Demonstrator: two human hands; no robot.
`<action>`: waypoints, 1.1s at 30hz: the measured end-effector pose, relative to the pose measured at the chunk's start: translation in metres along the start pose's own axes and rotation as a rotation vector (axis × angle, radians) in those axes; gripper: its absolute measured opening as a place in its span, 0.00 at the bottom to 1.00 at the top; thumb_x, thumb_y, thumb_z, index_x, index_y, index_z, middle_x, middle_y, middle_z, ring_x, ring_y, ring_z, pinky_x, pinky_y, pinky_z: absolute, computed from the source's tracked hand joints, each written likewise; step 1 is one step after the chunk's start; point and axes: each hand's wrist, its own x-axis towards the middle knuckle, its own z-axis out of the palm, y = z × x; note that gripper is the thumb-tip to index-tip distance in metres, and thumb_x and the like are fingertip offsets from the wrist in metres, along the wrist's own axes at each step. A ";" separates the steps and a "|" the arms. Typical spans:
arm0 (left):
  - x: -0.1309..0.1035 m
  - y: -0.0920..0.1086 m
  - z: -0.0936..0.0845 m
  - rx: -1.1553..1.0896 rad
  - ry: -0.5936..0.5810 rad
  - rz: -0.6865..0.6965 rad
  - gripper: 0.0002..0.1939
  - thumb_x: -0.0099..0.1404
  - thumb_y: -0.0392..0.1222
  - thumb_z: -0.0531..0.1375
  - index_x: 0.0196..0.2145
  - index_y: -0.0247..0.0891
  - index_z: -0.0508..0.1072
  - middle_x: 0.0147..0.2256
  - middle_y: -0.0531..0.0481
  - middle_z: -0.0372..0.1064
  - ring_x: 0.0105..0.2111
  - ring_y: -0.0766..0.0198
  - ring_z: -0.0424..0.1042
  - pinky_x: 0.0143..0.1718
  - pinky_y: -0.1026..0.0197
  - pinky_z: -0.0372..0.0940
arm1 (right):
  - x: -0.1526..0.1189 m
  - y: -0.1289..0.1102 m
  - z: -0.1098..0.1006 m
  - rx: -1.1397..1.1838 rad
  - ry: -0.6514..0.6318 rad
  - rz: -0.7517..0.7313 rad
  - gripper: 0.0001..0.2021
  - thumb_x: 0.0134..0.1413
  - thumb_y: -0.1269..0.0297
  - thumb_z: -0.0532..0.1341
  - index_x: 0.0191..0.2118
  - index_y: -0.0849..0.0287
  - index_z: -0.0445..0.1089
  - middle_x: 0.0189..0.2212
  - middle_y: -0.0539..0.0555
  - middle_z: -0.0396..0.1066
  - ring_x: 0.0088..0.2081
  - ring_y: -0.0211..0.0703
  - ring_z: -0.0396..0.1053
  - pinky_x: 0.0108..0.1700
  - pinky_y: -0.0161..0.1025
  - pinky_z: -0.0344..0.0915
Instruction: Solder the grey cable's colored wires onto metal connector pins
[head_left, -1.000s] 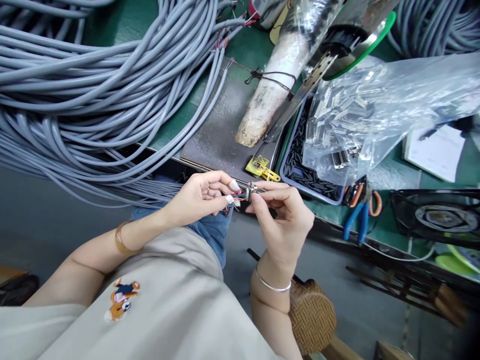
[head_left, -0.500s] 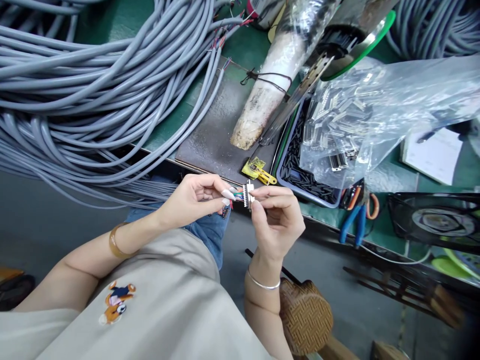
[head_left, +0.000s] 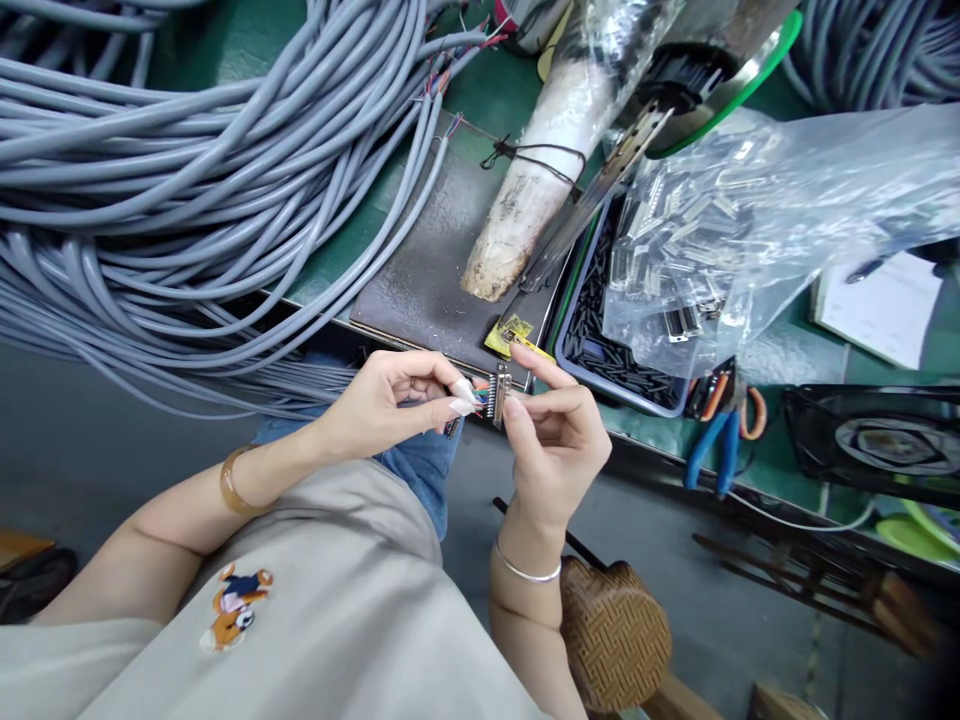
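Note:
My left hand [head_left: 394,402] is closed, with thumb and finger pinching thin coloured wires [head_left: 481,392] at the end of a cable. White coverings are on those fingertips. The wires run to the pin side of a metal multi-pin connector [head_left: 499,395]. My right hand [head_left: 561,435] grips this connector from the other side, with the thumb against it and the index finger raised away. Whether the wires are fixed to the pins is too small to tell. Another connector [head_left: 452,428] shows just under my left fingertips, above the lap.
Coils of grey cable [head_left: 225,200] fill the left. Ahead, a dark board [head_left: 420,270] lies under a white wrapped tube [head_left: 517,200]. To the right are a bin [head_left: 637,400] of black sleeves, a bag [head_left: 697,220] of connectors, pliers [head_left: 716,440] and a fan [head_left: 885,440].
The connector has turned between my right fingers, so its metal face shows more. My right index finger has lifted off it. My left fingertips have moved slightly right, closer to the connector.

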 end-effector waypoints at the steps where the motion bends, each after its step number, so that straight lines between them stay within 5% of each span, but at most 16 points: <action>1: 0.000 0.000 0.000 0.048 -0.001 0.014 0.07 0.64 0.40 0.67 0.33 0.32 0.79 0.30 0.47 0.76 0.26 0.70 0.71 0.28 0.69 0.70 | 0.001 -0.002 0.000 0.023 0.001 0.042 0.10 0.60 0.65 0.68 0.31 0.56 0.67 0.50 0.58 0.81 0.33 0.40 0.81 0.32 0.36 0.77; 6: 0.002 -0.003 0.004 0.435 0.037 0.231 0.05 0.65 0.35 0.63 0.31 0.34 0.78 0.32 0.47 0.79 0.29 0.69 0.72 0.31 0.67 0.66 | 0.007 -0.005 -0.001 0.093 -0.072 0.140 0.11 0.60 0.63 0.69 0.31 0.57 0.67 0.46 0.58 0.83 0.35 0.41 0.82 0.34 0.34 0.77; 9: 0.002 -0.004 0.007 0.464 0.060 0.176 0.05 0.64 0.36 0.62 0.32 0.34 0.77 0.29 0.49 0.76 0.24 0.71 0.66 0.27 0.67 0.62 | 0.007 -0.002 -0.002 -0.021 -0.070 0.090 0.09 0.61 0.65 0.68 0.33 0.57 0.68 0.47 0.58 0.82 0.32 0.39 0.81 0.31 0.32 0.76; 16: 0.002 -0.005 0.006 0.390 0.118 0.110 0.05 0.64 0.37 0.63 0.31 0.34 0.75 0.29 0.48 0.75 0.24 0.71 0.66 0.27 0.67 0.62 | 0.001 -0.006 -0.005 -0.312 0.288 -0.290 0.03 0.62 0.69 0.66 0.39 0.55 0.72 0.36 0.50 0.80 0.24 0.35 0.75 0.21 0.33 0.67; 22: 0.003 -0.006 0.006 0.441 0.108 0.193 0.06 0.65 0.37 0.62 0.31 0.34 0.76 0.32 0.47 0.77 0.27 0.70 0.68 0.29 0.66 0.64 | -0.005 -0.020 -0.012 -0.628 0.004 -0.444 0.16 0.57 0.76 0.70 0.48 0.49 0.77 0.31 0.46 0.73 0.29 0.33 0.71 0.32 0.32 0.69; 25: 0.003 -0.005 0.007 0.459 0.119 0.221 0.05 0.65 0.36 0.62 0.31 0.34 0.76 0.31 0.47 0.77 0.27 0.70 0.69 0.29 0.67 0.63 | -0.002 -0.018 -0.008 -0.649 -0.131 -0.447 0.13 0.60 0.75 0.67 0.47 0.52 0.75 0.33 0.47 0.74 0.32 0.33 0.73 0.35 0.31 0.70; 30: 0.003 -0.006 0.009 0.513 0.129 0.245 0.03 0.64 0.35 0.62 0.32 0.34 0.75 0.31 0.48 0.77 0.27 0.69 0.70 0.28 0.67 0.63 | 0.003 -0.006 -0.004 -0.620 -0.165 -0.439 0.07 0.62 0.74 0.65 0.39 0.54 0.70 0.32 0.49 0.75 0.34 0.36 0.75 0.37 0.33 0.72; 33: 0.003 -0.006 0.009 0.531 0.145 0.286 0.03 0.65 0.34 0.62 0.32 0.34 0.75 0.31 0.48 0.77 0.25 0.71 0.67 0.26 0.67 0.61 | -0.003 0.002 -0.007 -0.552 -0.080 -0.386 0.06 0.62 0.74 0.64 0.40 0.54 0.71 0.31 0.48 0.76 0.32 0.36 0.76 0.35 0.33 0.72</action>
